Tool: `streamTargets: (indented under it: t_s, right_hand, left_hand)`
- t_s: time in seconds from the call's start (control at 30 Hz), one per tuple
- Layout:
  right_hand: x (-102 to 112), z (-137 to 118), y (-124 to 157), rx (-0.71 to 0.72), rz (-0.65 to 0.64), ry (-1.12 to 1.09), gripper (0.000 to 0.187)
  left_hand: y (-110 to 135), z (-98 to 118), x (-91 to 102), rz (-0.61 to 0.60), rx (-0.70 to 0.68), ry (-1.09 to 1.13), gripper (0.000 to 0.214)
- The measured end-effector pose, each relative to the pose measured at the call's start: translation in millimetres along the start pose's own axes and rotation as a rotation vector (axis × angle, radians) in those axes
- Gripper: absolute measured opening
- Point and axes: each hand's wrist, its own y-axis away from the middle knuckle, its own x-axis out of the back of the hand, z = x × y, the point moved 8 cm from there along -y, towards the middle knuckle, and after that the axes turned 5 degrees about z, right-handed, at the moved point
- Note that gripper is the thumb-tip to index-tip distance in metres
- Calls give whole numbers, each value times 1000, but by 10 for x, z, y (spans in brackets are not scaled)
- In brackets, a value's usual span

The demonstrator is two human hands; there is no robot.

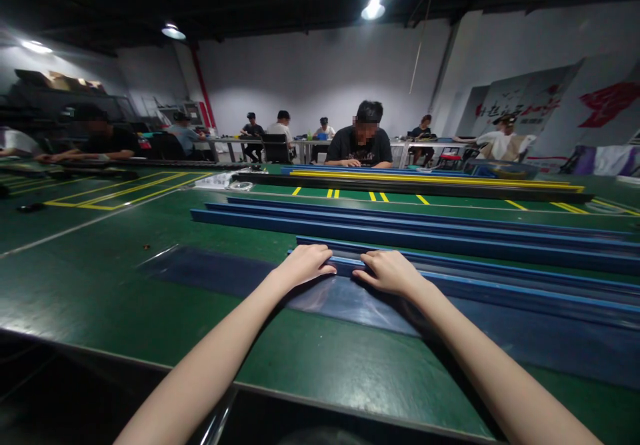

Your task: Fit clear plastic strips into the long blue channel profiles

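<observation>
A long blue channel-shaped profile runs from the middle of the table out past the right edge of the view. Near its left end, my left hand is closed over the near rim, thumb on the front side. A short gap to the right, my right hand grips the same rim in a like way. Under and in front of the profile lies a long strip of clear plastic film, which reaches left past the profile's end. Parts of the fingertips are hidden behind the rim.
Beyond my hands lie more blue profiles, then yellow and black strips across the green table. A clear plastic bag rests at the back left. One person sits opposite; several others work farther off.
</observation>
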Motion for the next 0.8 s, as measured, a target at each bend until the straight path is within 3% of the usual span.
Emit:
streamTargets:
  t_s: [0.8]
  right_hand:
    - [1,23,20,-37,24,-40,44]
  left_hand:
    - [-42,-6,-53,13,41,74,36]
